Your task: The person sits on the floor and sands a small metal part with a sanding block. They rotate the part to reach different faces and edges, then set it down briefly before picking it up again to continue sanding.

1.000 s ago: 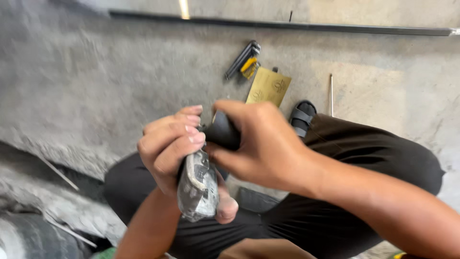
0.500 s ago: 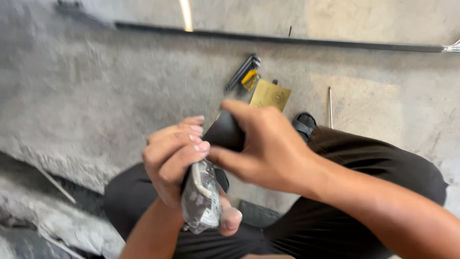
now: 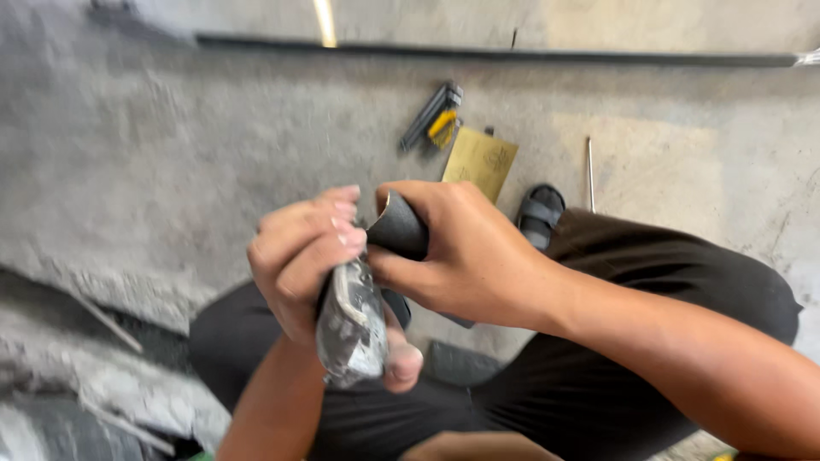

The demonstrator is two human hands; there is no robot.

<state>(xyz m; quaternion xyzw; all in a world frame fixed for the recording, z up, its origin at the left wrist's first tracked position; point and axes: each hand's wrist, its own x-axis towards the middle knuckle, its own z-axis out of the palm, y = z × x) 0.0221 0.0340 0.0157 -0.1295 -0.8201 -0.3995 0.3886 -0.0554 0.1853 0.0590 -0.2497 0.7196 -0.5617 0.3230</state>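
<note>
Left hand: I am seeing the left hand (image 3: 299, 265) curling shut around a scuffed grey metal part (image 3: 350, 329), fingers wrapped over its upper end and the thumb pressing along its lower edge.
Right hand: the right hand (image 3: 465, 252) is clamping down on a dark rubbery sleeve (image 3: 400, 226), fingers and thumb folded tight over it just above the grey metal part.
Held pieces: the sleeve is meeting the top of the grey metal part; I cannot tell whether it is sliding on or only touching.
Position: both hands are working over the person's lap, above the dark trousers (image 3: 649, 290), well in front of the concrete floor (image 3: 171, 154).
Change: against the frame half a second ago, I am seeing both grips staying closed, the hands sitting a little lower and more to the right in the view, and the grey metal part tilting slightly more upright.
Count: I am counting two hands, one grey metal part, one sleeve.
Beyond the hands: one folding hex key set (image 3: 434, 115) with a yellow piece, one tan card (image 3: 480, 160), one black sandal (image 3: 541, 215) and one thin metal rod (image 3: 589, 171) are lying on the floor past the right hand.
Far edge: one long dark bar (image 3: 512, 55) is running across the floor beyond the hex key set.
</note>
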